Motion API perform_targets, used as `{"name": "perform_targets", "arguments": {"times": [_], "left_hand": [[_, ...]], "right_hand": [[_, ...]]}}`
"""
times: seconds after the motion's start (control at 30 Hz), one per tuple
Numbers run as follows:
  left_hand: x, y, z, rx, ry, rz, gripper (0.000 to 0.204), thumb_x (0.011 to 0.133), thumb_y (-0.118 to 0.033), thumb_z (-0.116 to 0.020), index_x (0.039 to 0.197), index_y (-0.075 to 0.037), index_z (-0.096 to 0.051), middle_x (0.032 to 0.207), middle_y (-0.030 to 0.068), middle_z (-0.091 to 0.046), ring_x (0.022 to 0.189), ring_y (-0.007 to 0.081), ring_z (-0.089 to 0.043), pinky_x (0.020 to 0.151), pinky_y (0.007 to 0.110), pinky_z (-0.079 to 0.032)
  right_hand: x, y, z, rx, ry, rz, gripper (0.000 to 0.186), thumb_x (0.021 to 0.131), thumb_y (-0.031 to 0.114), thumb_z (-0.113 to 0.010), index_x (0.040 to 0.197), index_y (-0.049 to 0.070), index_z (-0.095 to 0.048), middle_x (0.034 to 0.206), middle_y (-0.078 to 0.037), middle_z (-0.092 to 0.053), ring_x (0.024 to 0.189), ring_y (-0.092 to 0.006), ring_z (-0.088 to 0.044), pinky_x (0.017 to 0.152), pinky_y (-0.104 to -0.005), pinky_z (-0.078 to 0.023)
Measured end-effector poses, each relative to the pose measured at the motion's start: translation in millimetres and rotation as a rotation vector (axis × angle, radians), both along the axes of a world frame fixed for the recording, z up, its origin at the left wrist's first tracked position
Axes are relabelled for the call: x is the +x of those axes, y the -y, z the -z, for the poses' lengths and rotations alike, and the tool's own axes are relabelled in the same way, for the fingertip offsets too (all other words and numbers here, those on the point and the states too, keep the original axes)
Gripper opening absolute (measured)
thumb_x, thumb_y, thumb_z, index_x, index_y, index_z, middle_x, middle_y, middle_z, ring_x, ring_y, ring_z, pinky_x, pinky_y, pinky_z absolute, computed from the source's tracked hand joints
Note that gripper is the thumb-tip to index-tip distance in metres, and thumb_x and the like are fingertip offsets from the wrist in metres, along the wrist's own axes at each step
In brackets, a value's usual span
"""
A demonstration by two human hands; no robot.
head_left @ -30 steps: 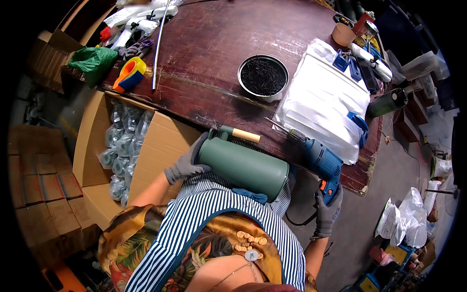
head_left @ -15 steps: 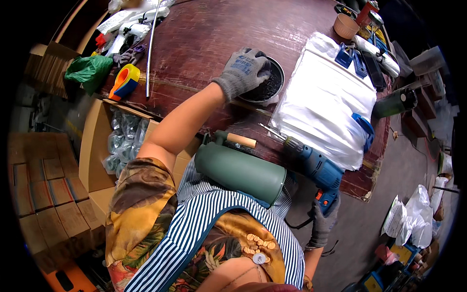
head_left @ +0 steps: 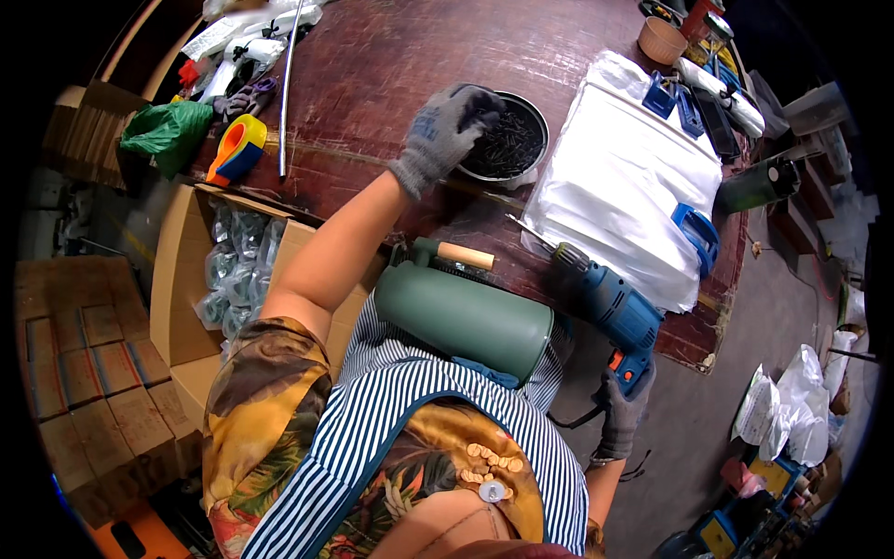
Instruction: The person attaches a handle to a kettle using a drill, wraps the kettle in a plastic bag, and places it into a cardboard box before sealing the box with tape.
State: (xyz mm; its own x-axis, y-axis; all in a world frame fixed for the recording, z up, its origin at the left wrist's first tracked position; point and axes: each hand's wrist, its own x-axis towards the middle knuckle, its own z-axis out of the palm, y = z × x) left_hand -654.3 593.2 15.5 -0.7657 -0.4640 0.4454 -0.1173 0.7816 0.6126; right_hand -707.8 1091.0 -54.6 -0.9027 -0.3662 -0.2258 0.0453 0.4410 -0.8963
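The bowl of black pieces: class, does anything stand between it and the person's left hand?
Nothing visible does: the gloved left hand is over the left side of the bowl, with black pieces showing beside it.

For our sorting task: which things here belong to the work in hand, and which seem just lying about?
Apparently in use:
blue drill, gripped by the right hand
bowl of small dark pieces, left hand at its edge
large green cylinder

Apparently lying about:
green plastic bag
metal rod
orange-pink cup
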Motion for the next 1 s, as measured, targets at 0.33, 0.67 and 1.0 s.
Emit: {"name": "perform_targets", "arguments": {"times": [0.33, 0.67, 1.0], "left_hand": [[-36.2, -7.3, -4.0, -0.368, 0.54, -0.084, 0.025, 0.086, -0.032, -0.072, 0.106, -0.018, -0.073, 0.12, 0.0067, -0.063, 0.117, 0.0317, -0.055, 0.102, 0.046, -0.043], [45.0, -33.3, -9.1, 0.079, -0.383, 0.115, 0.017, 0.089, -0.009, -0.072, 0.106, -0.007, -0.072, 0.106, 0.0058, -0.072, 0.091, 0.017, -0.068, 0.079, 0.028, -0.055], [73.8, -45.2, 42.7, 1.15, 0.518, -0.008, 0.02, 0.1, -0.018, -0.059, 0.111, -0.002, -0.065, 0.089, 0.0023, -0.07, 0.062, 0.0043, -0.059, 0.053, 0.019, -0.049]], "right_hand": [[16.5, 23.4, -31.5, -0.07, 0.194, 0.12, 0.078, 0.079, 0.009, -0.08, 0.146, 0.006, -0.04, 0.118, -0.01, -0.058, 0.091, -0.0157, -0.062, 0.074, -0.0296, -0.056], [10.9, 0.1, -6.7, -0.096, 0.108, 0.025, 0.077, 0.079, 0.016, -0.081, 0.144, 0.005, -0.041, 0.115, -0.007, -0.058, 0.095, -0.0136, -0.059, 0.078, -0.0285, -0.052], [8.5, 21.6, -22.1, -0.17, 0.347, -0.015, 0.075, 0.08, 0.02, -0.081, 0.143, 0.006, -0.042, 0.111, -0.005, -0.056, 0.09, -0.0132, -0.058, 0.076, -0.0264, -0.051]]}}
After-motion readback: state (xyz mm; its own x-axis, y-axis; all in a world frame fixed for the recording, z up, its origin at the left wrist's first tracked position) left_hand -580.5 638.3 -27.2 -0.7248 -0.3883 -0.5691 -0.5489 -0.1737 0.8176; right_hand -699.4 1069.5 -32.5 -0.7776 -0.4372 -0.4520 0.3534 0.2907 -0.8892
